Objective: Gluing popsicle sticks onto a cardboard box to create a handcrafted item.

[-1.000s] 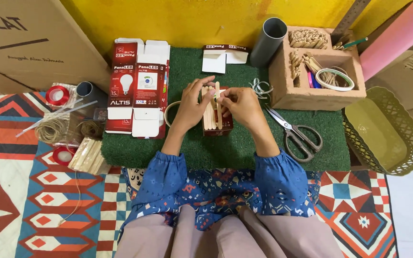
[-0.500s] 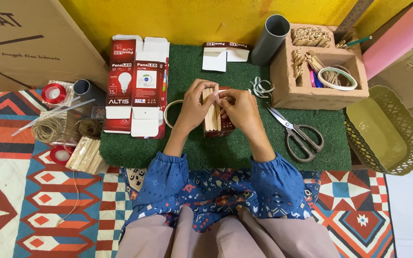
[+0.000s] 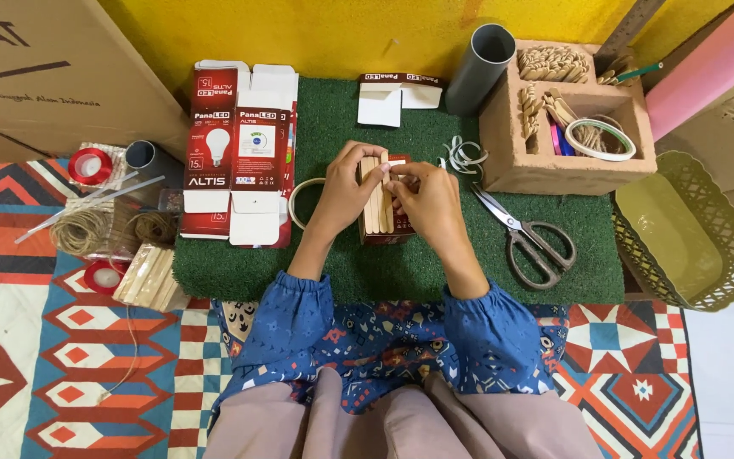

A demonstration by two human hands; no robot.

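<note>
Nearest to us, our blue patterned sleeves (image 3: 299, 319) lead up to both hands meeting over the green turf mat (image 3: 469, 255). Our left hand (image 3: 343, 191) is curled around the side of a small red box (image 3: 384, 231) faced with flat wooden sticks (image 3: 374, 200), steadying it where it stands on the mat, while our right hand (image 3: 426, 197) pinches a short white strip (image 3: 395, 163) at the top of the sticks between thumb and fingertips. We judge the box light and hollow, easily crushed, so it wants holding by its sides; the sticks look thin, stiff and apt to shift. Just right lie scissors (image 3: 530, 238); left, a flattened red-and-white carton (image 3: 239, 153). Farther back stand a grey tube (image 3: 479, 58) and a compartmented cardboard organiser (image 3: 511, 161).
</note>
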